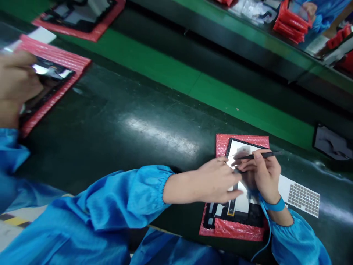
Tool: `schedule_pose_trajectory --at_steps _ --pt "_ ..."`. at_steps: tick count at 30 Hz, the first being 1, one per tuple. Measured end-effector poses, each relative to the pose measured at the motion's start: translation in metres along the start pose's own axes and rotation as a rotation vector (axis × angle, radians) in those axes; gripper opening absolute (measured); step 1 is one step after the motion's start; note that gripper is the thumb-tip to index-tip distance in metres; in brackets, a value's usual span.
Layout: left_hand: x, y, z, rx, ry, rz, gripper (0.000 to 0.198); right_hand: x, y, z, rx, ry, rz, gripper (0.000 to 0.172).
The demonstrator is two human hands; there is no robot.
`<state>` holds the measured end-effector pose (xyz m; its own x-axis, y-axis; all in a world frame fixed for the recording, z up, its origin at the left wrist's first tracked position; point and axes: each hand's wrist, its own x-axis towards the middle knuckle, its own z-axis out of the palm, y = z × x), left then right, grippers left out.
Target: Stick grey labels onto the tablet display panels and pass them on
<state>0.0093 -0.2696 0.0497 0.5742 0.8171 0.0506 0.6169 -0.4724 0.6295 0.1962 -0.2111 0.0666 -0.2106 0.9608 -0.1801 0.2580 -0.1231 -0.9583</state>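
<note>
A dark surface (pixel 124 132) fills most of my view. Toward the right I have red bubble wrap (pixel 238 231), and on it the opened device (pixel 243 204): black rim, glossy whitish back plate, a ribbon with a gold-edged end. My left hand (pixel 211 181) is over that plate, fingers partly spread; I can't tell whether they grip anything. A grid-marked white card (pixel 303 197) lies just beside the wrap. My right hand's (pixel 267 178) fingers pinch a slim black tool (pixel 271 154).

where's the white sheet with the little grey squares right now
In the head view, the white sheet lies on the dark bench at lower right, just right of the right hand and its blue wristband.
</note>
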Motion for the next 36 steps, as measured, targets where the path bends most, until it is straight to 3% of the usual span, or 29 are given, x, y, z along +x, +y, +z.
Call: schedule_pose_trajectory --at_steps 3,5,9,13,16,18,20,25,31,34,36 --pt "-0.004 -0.021 -0.009 0.012 -0.02 -0.396 0.044 -0.009 -0.005 -0.027 0.028 0.084 -0.081 0.02" --pt "-0.01 -0.036 -0.01 0.003 -0.022 -0.555 0.04 -0.015 -0.002 -0.051 0.025 0.135 -0.095 0.019" --pt "-0.016 -0.05 -0.002 -0.226 0.109 -0.502 0.022 -0.023 0.017 -0.093 0.02 0.221 -0.061 0.025" --pt "-0.007 -0.037 0.007 -0.529 0.351 -0.433 0.022 -0.026 0.033 -0.115 0.026 0.274 -0.063 0.029" --pt "0.007 -0.024 0.013 -0.967 0.444 -0.426 0.022 -0.029 0.038 -0.121 0.064 0.294 -0.073 0.03" --pt "0.02 -0.021 0.017 -1.216 0.459 -0.415 0.045 -0.03 0.041 -0.123 0.094 0.311 -0.078 0.03" --pt "0.038 -0.026 0.02 -1.294 0.512 -0.438 0.063 -0.032 0.044 -0.126 0.11 0.337 -0.087 0.03" --pt "0.115 -0.077 0.007 -1.039 0.72 -0.656 0.056 -0.032 0.051 -0.13 0.151 0.4 -0.109 0.034" --pt "0.215 -0.154 -0.034 -0.743 0.749 -0.796 0.035 -0.031 0.056 -0.124 0.15 0.402 -0.08 0.041" --pt "0.239 -0.169 -0.054 -0.551 0.734 -0.821 0.039 -0.031 0.059 -0.12 0.159 0.375 -0.075 0.043" --pt "0.251 -0.167 -0.062 -0.41 0.716 -0.796 0.044 -0.032 0.061 -0.117 0.172 0.361 -0.075 0.044"
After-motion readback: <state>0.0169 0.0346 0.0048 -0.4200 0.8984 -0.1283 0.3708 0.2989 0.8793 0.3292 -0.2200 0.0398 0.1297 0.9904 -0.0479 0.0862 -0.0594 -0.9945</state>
